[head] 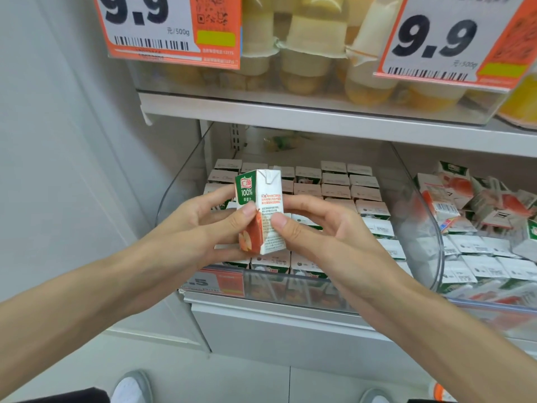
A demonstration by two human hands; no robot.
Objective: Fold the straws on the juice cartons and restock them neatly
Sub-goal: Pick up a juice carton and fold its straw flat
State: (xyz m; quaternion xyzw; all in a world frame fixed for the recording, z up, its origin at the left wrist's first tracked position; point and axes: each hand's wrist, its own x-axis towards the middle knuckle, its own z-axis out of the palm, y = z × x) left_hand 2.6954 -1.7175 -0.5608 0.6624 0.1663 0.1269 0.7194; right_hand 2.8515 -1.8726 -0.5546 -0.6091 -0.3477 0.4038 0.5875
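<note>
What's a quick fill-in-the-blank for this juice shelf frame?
1. The left hand and right hand together grip ____ juice carton.
2. Its green front panel reads ____ percent.
3. The price tag at upper left reads ____.
Missing words: one; 100; 9.9

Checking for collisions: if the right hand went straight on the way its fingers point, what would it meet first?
The juice carton, which the right hand grips; just beyond it probably the left hand, though depth is unclear.
</note>
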